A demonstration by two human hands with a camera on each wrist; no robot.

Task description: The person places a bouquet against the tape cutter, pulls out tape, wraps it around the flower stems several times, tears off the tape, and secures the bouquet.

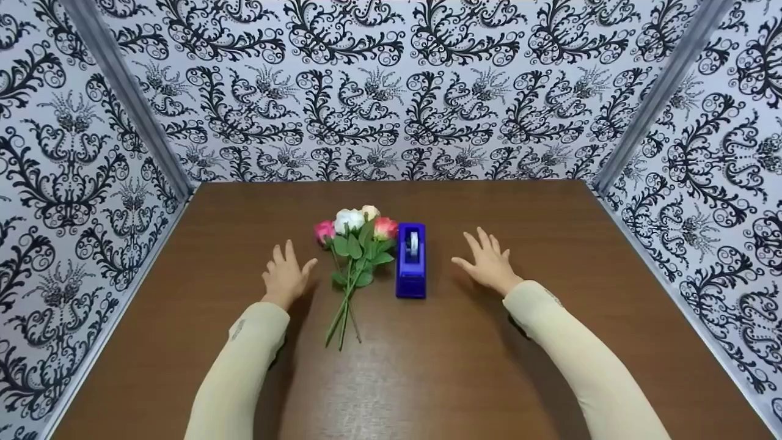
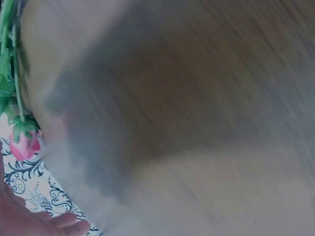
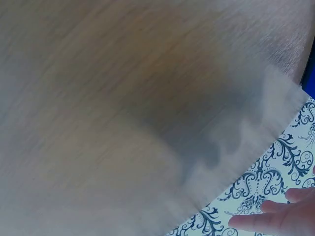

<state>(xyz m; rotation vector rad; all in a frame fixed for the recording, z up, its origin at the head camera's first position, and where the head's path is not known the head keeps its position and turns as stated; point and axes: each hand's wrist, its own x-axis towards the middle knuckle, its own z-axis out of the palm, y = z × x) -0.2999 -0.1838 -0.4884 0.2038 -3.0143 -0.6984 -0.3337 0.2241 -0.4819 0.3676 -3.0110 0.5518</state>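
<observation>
Head view, brown table, patterned walls

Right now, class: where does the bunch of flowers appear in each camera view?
Head: bunch of flowers at table centre, left of the blue tape dispenser.
Left wrist: pink bud and stems at left edge.
Right wrist: not in it.
Shared landmark: brown table.

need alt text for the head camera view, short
Two open hands, the left hand and the right hand, hover over a brown table, either side of a small bunch of roses lying flat beside a blue tape dispenser. Neither hand holds anything. Black-and-white patterned walls enclose the table.
</observation>
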